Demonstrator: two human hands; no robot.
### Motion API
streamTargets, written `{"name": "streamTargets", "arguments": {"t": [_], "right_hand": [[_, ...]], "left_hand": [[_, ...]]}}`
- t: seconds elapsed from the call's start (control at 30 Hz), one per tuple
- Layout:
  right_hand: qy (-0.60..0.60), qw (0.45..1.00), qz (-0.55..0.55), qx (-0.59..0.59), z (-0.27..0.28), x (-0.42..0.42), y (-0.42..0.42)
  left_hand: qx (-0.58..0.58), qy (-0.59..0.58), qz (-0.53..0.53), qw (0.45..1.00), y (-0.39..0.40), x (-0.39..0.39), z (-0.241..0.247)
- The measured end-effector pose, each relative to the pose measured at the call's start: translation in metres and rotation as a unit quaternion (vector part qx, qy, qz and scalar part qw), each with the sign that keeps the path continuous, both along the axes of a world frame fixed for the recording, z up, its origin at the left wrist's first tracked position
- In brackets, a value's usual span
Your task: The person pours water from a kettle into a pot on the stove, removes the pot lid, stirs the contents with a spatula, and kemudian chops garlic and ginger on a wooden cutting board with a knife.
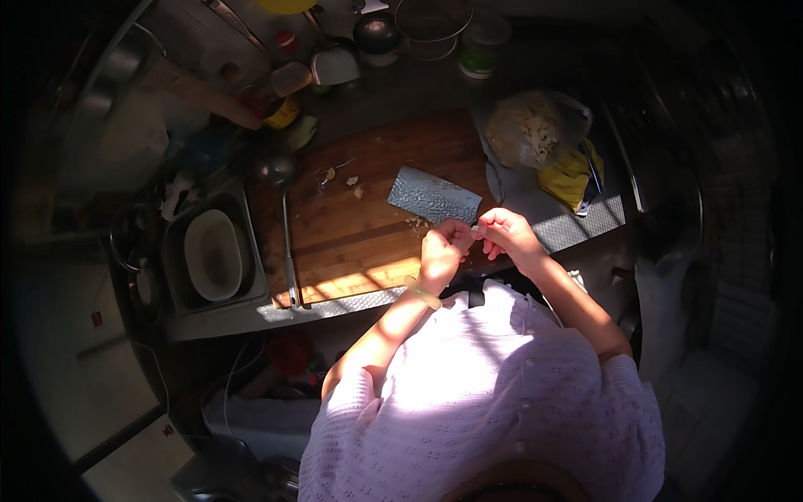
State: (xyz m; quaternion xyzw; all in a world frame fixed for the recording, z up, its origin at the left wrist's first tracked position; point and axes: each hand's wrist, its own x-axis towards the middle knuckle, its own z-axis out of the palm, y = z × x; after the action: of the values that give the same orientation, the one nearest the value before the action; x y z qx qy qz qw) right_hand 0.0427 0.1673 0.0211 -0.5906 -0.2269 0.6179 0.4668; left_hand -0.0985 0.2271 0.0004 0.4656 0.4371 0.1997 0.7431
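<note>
My left hand [440,254] and my right hand [515,241] meet at the near right corner of a wooden cutting board [345,232]. Between their fingertips is a small pale piece [475,229], apparently a garlic clove, mostly covered by the fingers. Just beyond my hands a cleaver [434,196] lies flat on the board, its blade wet or smeared; its handle is hidden. Chopped pale bits [418,222] are scattered beside the blade's near edge. Farther left on the board are a few garlic cloves [358,191] and some thin scraps of skin [329,176].
A long-handled ladle [288,245] lies along the board's left side. Left of it, an oval basin [213,254] sits in a metal sink [254,276]. To the right are a plastic bag [514,128] of pale pieces and a yellow cloth [568,179]. Utensils and a strainer [433,39] line the back.
</note>
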Motion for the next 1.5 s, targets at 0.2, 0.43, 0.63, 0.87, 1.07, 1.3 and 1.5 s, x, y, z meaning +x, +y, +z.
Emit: {"name": "streamTargets", "arguments": {"t": [0.2, 0.43, 0.63, 0.87, 1.07, 1.3, 1.5], "right_hand": [[0.002, 1.0, 0.013, -0.005, 0.001, -0.003, 0.001], [0.013, 1.0, -0.003, -0.008, 0.002, -0.007, -0.001], [0.02, 1.0, 0.012, -0.003, -0.007, -0.004, -0.007], [0.032, 0.999, 0.002, -0.01, 0.0, -0.009, -0.007], [0.0, 1.0, -0.008, -0.021, -0.006, -0.006, -0.008], [-0.016, 0.997, -0.07, 0.011, -0.02, 0.014, -0.015], [-0.046, 0.99, -0.119, 0.055, -0.051, 0.048, -0.029]], "left_hand": [[0.001, -0.024, -0.003, 1.0, 0.0, -0.005, -0.006], [-0.006, -0.042, -0.009, 0.999, -0.002, -0.008, -0.007], [-0.003, -0.053, 0.003, 0.999, -0.004, -0.01, -0.012], [-0.005, -0.065, -0.016, 0.998, -0.005, -0.011, -0.012], [0.008, -0.041, -0.007, 0.999, -0.006, -0.017, -0.018], [0.004, -0.01, 0.011, 1.0, 0.001, -0.031, -0.018], [0.091, 0.117, 0.057, 0.987, 0.025, -0.066, -0.039]]}}
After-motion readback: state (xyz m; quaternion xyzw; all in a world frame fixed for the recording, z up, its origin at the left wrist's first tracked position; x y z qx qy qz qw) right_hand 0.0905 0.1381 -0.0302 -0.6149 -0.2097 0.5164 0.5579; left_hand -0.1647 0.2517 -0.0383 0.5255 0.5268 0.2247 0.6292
